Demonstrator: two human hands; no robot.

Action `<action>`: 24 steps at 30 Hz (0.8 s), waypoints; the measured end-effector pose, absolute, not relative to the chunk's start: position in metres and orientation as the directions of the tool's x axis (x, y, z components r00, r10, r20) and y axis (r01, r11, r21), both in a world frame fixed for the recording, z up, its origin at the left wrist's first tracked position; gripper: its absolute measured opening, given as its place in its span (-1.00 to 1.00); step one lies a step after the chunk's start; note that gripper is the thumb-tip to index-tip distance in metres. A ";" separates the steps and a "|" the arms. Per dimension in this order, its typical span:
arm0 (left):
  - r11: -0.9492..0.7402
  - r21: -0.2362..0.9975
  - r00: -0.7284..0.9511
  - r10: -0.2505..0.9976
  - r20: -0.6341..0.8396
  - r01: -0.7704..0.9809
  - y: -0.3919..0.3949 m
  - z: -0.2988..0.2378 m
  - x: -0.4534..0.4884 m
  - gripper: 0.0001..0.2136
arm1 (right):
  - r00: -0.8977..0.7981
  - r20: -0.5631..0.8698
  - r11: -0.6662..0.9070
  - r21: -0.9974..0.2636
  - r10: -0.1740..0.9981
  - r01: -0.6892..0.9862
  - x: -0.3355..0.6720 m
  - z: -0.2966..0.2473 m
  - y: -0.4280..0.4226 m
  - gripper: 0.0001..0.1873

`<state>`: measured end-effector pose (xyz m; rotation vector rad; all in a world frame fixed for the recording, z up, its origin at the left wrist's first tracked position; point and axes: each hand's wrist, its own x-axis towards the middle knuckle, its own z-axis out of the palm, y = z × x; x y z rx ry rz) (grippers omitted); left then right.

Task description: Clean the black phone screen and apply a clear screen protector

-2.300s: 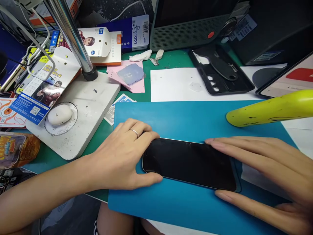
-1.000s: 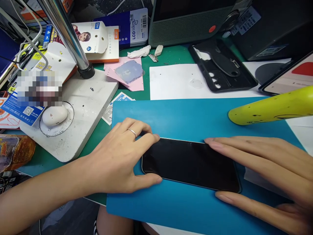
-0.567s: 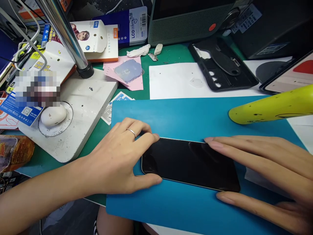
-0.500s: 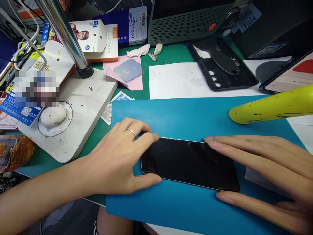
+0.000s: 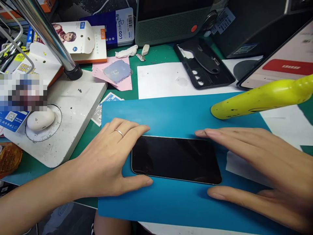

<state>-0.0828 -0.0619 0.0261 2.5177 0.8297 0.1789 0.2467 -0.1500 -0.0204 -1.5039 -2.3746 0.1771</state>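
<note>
A black phone (image 5: 176, 160) lies screen up, lengthwise, on a blue mat (image 5: 171, 114). My left hand (image 5: 110, 156), with a ring on one finger, clasps the phone's left end: its fingers lie on the far corner and its thumb on the near edge. My right hand (image 5: 256, 166) brackets the right end. Its long fingers stretch along the far edge and its thumb lies just beyond the near right corner. The dark screen is blank, and white paper shows under my right palm.
A yellow-green tool handle (image 5: 259, 98) juts in from the right over the mat. A white stand base (image 5: 61, 107) with a chrome pole sits at left, and a white earbud case (image 5: 40, 119) rests on it. Behind are white paper (image 5: 158, 80), a black phone case (image 5: 205, 65), a pink sheet (image 5: 114, 71), boxes and a grey-green machine (image 5: 171, 19).
The camera view has shifted, so everything sits a little further left. Both hands stay at the ends of the phone. The phone's near right corner now shows clear of my right hand.
</note>
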 end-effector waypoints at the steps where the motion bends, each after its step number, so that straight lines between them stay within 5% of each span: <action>1: -0.703 0.482 0.810 0.586 -0.024 0.523 -0.062 0.027 -0.083 -0.24 | -0.436 0.204 0.478 -0.263 0.876 0.838 0.247 -0.020 -0.150 -0.18; 8: -0.713 0.469 0.816 0.577 -0.029 0.521 -0.060 0.027 -0.084 -0.33 | -0.489 0.236 0.539 -0.249 0.839 0.805 0.245 -0.021 -0.144 -0.18; 15: -0.737 0.442 0.820 0.572 0.004 0.512 -0.060 0.025 -0.086 -0.45 | -0.576 0.228 0.619 -0.311 0.785 0.721 0.240 -0.014 -0.145 -0.49; 24: -0.733 0.429 0.810 0.587 0.008 0.527 -0.062 0.022 -0.087 -0.45 | -0.598 0.231 0.641 -0.312 0.767 0.701 0.238 -0.012 -0.145 -0.45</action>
